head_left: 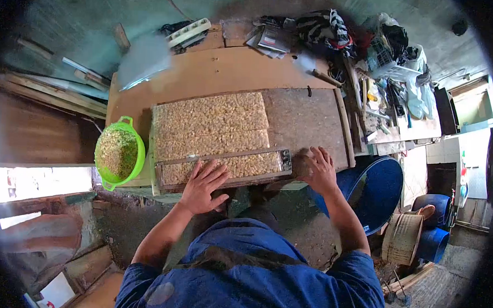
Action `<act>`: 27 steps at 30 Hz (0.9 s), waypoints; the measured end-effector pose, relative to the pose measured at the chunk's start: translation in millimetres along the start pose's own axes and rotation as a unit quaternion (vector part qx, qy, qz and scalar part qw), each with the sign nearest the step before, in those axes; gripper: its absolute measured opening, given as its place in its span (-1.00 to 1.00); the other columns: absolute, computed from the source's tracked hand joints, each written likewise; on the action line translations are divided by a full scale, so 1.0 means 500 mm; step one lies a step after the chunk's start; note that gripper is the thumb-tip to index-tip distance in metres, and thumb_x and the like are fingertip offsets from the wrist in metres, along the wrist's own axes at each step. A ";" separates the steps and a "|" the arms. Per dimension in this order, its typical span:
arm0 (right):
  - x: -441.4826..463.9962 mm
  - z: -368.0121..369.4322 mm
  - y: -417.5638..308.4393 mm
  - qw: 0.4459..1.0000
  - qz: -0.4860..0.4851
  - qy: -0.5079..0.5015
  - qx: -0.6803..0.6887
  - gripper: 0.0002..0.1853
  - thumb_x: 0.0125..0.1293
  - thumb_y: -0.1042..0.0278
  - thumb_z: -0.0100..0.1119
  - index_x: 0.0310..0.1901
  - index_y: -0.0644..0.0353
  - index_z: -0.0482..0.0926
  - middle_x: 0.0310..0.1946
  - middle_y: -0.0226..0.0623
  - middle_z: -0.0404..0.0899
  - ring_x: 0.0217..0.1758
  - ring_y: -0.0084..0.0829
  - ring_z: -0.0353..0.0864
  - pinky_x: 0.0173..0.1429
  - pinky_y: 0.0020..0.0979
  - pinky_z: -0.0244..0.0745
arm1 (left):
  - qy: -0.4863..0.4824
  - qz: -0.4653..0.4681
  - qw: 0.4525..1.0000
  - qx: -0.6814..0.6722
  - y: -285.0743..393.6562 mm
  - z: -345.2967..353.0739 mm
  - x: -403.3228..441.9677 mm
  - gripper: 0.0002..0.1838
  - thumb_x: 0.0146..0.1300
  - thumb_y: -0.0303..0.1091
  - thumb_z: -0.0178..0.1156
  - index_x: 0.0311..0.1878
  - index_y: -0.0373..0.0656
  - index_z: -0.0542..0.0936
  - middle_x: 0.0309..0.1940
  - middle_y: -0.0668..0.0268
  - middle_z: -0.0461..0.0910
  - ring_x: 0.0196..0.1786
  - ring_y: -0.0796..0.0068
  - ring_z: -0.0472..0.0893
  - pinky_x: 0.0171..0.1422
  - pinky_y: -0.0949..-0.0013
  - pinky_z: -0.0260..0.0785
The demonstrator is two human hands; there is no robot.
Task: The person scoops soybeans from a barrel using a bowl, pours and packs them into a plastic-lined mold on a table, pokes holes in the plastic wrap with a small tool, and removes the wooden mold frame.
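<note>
Can't read a single word here, tbh. The pale label [366, 228] on the blue drum [378, 193] is way too tiny, same deal with the booklet [274, 38] at the back of the counter [234, 68]. The white sheet [58, 291] at lower left has a reddish mark [50, 305], but I can't tell if it's print.

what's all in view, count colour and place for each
table: one, tan, centre
tray: one, brown, on table
colander: one, green, left of tray
small pieces: uncountable, pale tan, in tray and colander
bar: one, dark, across tray
power strip: one, cream, table's far edge
large barrel: one, blue, right of tray
smaller barrels: two, blue, far right
tub: one, cream, beside smaller barrels
clutter: uncountable, mixed colours, back right
left hand: one, bare, over tray's near side
right hand: one, bare, at tray's right
shirt: one, blue, bottom centre
</note>
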State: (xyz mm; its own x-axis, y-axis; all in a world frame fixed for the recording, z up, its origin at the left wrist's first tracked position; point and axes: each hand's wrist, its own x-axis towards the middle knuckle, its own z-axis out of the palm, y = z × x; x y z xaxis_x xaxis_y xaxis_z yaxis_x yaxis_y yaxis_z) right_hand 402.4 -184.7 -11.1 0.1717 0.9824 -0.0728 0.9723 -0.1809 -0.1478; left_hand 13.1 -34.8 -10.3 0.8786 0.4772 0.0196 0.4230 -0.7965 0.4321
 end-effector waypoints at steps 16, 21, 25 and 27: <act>0.434 0.026 0.100 0.926 0.307 0.166 0.146 -0.58 0.36 0.09 0.18 0.16 0.12 0.56 0.01 0.00 0.61 0.10 0.03 0.59 0.16 -0.02 0.50 | -0.011 -0.013 1.000 -0.002 0.006 -0.009 0.007 -0.34 0.29 0.09 0.15 0.40 0.01 0.45 0.44 0.30 0.38 0.57 0.14 0.18 0.64 -0.15 -0.23; 0.479 0.020 0.102 0.930 0.330 0.111 0.121 -0.62 0.37 0.14 0.16 0.13 0.14 0.53 0.06 0.01 0.59 0.20 0.01 0.52 0.24 -0.09 0.47 | -0.024 -0.025 0.999 -0.017 0.005 -0.012 0.006 -0.33 0.26 0.05 0.21 0.40 -0.01 0.44 0.44 0.32 0.37 0.57 0.17 0.17 0.64 -0.16 -0.23; 0.497 0.032 0.117 0.938 0.311 0.106 0.111 -0.65 0.38 0.18 0.10 0.11 0.15 0.52 -0.02 0.02 0.63 0.11 0.07 0.57 0.19 -0.07 0.50 | -0.026 -0.033 0.999 -0.029 0.008 -0.016 0.009 -0.34 0.27 0.04 0.21 0.40 0.00 0.43 0.45 0.33 0.35 0.58 0.20 0.16 0.64 -0.16 -0.24; 0.505 0.018 0.112 0.943 0.297 0.098 0.112 -0.67 0.38 0.21 0.08 0.11 0.13 0.52 -0.05 0.02 0.64 0.06 0.10 0.59 0.15 -0.05 0.51 | -0.032 -0.037 0.999 -0.024 0.006 -0.014 0.009 -0.34 0.28 0.04 0.20 0.41 0.00 0.43 0.46 0.34 0.34 0.58 0.21 0.14 0.64 -0.16 -0.24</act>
State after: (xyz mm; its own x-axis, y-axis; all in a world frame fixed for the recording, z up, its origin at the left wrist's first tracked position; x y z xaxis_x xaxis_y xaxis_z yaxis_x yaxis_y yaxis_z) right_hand 498.8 53.0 -46.8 0.7233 0.6900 -0.0276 0.6412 -0.6859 -0.3441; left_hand 16.6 -32.3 -2.6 0.8587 0.5076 -0.0708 0.4769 -0.7409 0.4729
